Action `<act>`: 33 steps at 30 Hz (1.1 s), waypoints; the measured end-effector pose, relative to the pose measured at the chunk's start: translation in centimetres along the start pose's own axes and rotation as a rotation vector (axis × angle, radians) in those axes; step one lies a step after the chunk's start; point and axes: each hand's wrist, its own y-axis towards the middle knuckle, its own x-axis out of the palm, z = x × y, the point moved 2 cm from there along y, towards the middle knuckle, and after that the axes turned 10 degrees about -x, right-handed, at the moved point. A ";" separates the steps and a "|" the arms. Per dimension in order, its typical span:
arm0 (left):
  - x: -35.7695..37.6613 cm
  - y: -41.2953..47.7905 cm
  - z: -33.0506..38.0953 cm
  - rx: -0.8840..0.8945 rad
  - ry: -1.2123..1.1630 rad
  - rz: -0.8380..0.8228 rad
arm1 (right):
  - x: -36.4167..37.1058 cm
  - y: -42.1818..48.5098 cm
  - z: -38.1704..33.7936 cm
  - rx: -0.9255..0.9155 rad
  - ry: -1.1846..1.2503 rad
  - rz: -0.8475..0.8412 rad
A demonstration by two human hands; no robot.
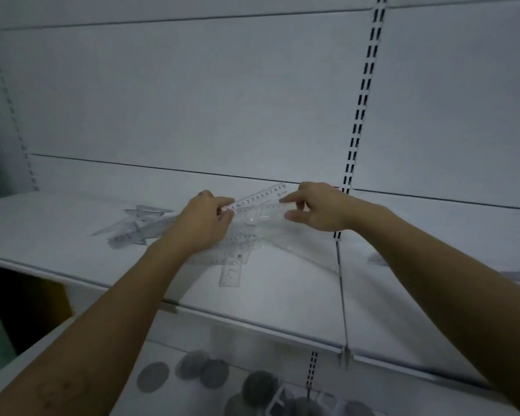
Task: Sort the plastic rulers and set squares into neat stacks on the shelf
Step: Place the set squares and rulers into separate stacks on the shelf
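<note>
rulers (260, 210), a small clear bunch of them, are sitting raised off the shelf (72, 235) between both hands right now. left hand (206, 225) is pinching one end, thumb and fingers closed on the plastic; right hand (318, 207) is gripping the other end, forefinger on top, thumb underneath. one ruler (263, 195) is fanning out of the bunch, its far end angling up toward the back wall (192, 100), printed numbers showing along its edge. how many are in the bunch, hard to tell, the plastic is see-through and the light is dim.

below the left hand more clear pieces are lying in a loose overlap on the shelf, one short ruler (230, 274) poking out toward the front edge. off to the left of the left hand, a scattered pile of set squares (132, 225) is lying flat, points going every which way. past the right forearm, another clear piece (379, 259) is resting near the slotted upright (359, 115).
</note>
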 end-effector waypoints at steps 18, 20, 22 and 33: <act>10.5 -0.7 23.8 0.441 -0.217 -0.188 | -5.4 -27.6 14.8 0.513 -0.103 0.081; 12.0 -1.3 26.3 0.454 -0.250 -0.218 | -5.4 -30.1 16.1 0.542 -0.098 0.094; 13.8 -2.0 29.4 0.483 -0.272 -0.239 | -5.6 -33.2 17.5 0.582 -0.086 0.115; 20.9 -6.8 43.0 0.539 -0.299 -0.312 | -6.1 -48.6 28.4 0.834 -0.001 0.174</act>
